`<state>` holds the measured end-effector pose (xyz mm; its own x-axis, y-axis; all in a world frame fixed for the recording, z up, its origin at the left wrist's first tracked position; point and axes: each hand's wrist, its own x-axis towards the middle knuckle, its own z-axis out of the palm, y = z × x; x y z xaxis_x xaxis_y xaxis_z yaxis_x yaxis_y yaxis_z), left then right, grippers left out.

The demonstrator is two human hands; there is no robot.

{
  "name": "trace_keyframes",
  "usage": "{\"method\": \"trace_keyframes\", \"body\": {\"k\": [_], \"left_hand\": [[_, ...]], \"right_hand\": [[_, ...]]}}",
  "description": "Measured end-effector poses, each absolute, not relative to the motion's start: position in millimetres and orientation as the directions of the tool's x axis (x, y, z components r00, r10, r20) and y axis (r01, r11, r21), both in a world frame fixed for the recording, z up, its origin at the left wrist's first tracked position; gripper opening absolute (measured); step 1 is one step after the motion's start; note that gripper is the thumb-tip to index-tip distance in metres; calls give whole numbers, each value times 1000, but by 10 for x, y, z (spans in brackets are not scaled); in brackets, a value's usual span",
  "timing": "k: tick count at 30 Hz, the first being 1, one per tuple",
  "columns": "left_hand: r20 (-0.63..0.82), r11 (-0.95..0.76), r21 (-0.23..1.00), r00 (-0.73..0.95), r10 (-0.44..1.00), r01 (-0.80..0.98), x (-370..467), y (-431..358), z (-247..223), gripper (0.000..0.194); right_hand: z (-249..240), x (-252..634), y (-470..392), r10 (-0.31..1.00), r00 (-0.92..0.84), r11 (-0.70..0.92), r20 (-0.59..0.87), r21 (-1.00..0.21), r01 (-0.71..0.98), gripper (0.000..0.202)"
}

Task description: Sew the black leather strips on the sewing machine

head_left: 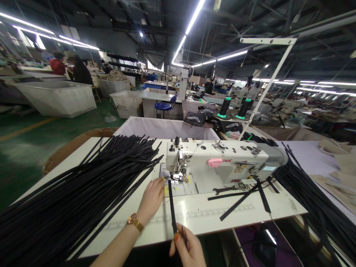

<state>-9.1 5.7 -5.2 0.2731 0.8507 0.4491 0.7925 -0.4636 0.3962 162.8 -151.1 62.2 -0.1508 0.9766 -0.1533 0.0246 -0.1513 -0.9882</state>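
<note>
"Narrow, flat black fabric strip point(172, 205): where do you have it?"

"Its near end is in my right hand point(189, 245), thumb and fingers clamped on it, with a slim dark tool point(184, 237) in the same grip; I can't make out what kind. From there it runs away from me over the glossy white tabletop point(155, 233) to the shiny metal presser foot point(178, 177)."

"And the left?"

"My left hand point(154, 193) lies just beside the strip's far end, fingers close together. Whether the tips press on the strip or only on the steel bed plate point(183, 190), I can't tell."

"What matters most here?"

"Straightness. I take this to be feeding in, so the right should hold the tail level and lightly taut, no tugging, while the left steers the edge. Tips need care so near the foot. I can't see whether the end sits under it, so I'd check that before stitching."

"Anything about to snag on?"

"To the right, a dark metal wrench point(228, 189) and short black offcuts point(235, 207) lie before the white sewing machine point(200, 159). On my left spreads a thick heap of long black strips point(91, 185); I'd mind its loose ends near my forearm."
</note>
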Motion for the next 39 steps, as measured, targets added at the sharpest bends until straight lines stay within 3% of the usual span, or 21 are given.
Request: {"method": "trace_keyframes", "body": {"k": [5,14,20,27,39], "left_hand": [[439,-472,415,283,853,778,-106,51,-16,35],[377,-594,237,490,786,769,-19,-27,60,34],[338,-586,213,504,795,782,-4,11,68,37],[308,-572,226,500,810,788,-1,26,61,40],[273,-575,241,514,813,782,-23,45,28,40]], "right_hand": [[340,1611,-1169,989,10,-144,-145,-987,-66,64],[197,1581,-962,950,-26,-312,-312,-935,-171,64],[304,1560,-845,941,-14,-336,-338,-929,-159,62],[457,1523,-830,944,-20,-330,-329,-941,-82,44],[440,1518,-865,939,-9,-343,-344,-936,-78,44]]}}
